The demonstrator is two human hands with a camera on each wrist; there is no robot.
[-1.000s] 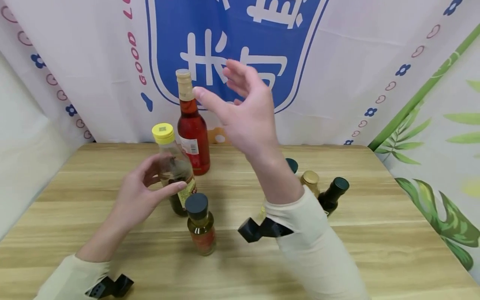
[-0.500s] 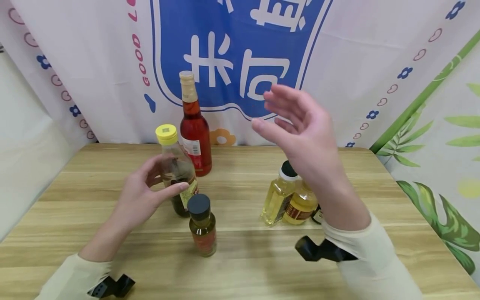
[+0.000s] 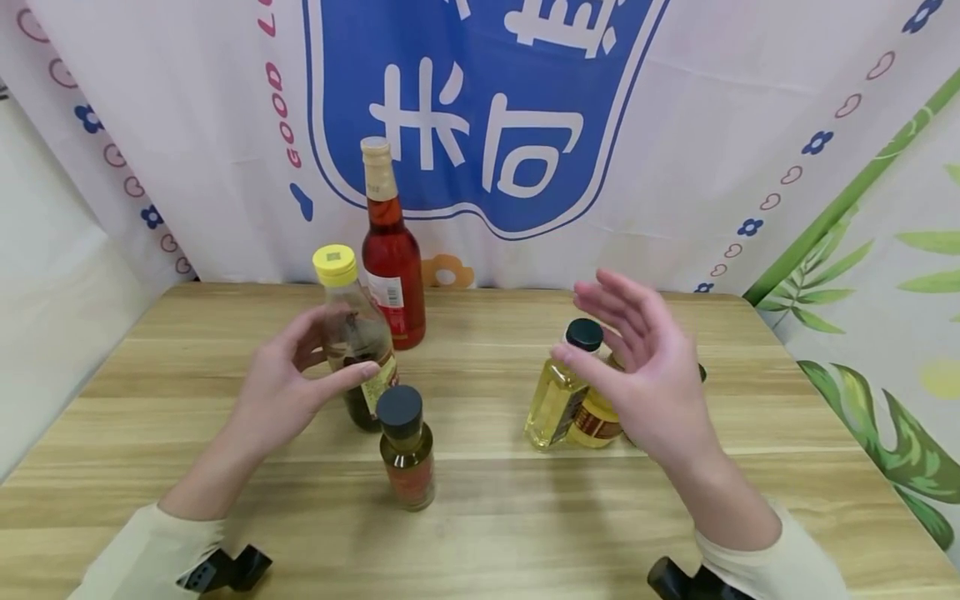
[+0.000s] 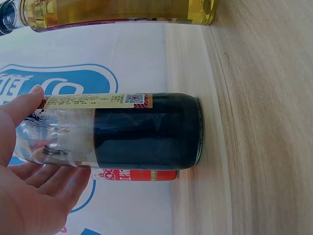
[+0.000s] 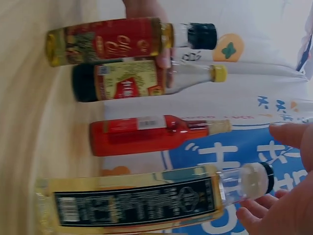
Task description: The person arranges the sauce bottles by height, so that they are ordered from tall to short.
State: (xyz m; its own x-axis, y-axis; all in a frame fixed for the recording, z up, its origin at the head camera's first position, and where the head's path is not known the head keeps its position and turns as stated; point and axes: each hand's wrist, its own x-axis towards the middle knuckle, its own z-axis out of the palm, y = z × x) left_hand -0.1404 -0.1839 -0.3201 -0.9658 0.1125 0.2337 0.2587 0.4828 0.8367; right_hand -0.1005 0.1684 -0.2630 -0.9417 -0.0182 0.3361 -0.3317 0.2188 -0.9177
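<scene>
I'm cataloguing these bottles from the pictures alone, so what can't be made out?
Head view: most of the rightmost dark-capped bottle, hidden behind the right hand.
Left wrist view: the top of the yellow-capped bottle, lost past the left hand and picture edge.
Left wrist view: part of the olive oil bottle, cut off by the top edge.
Right wrist view: small print on the black-labelled oil bottle, blurred and too small.

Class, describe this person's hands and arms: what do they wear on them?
The left hand and right hand wear no gloves. The left sleeve and right sleeve are pale cream. By each cuff sits a small, angular black device; no cable is visible.
</scene>
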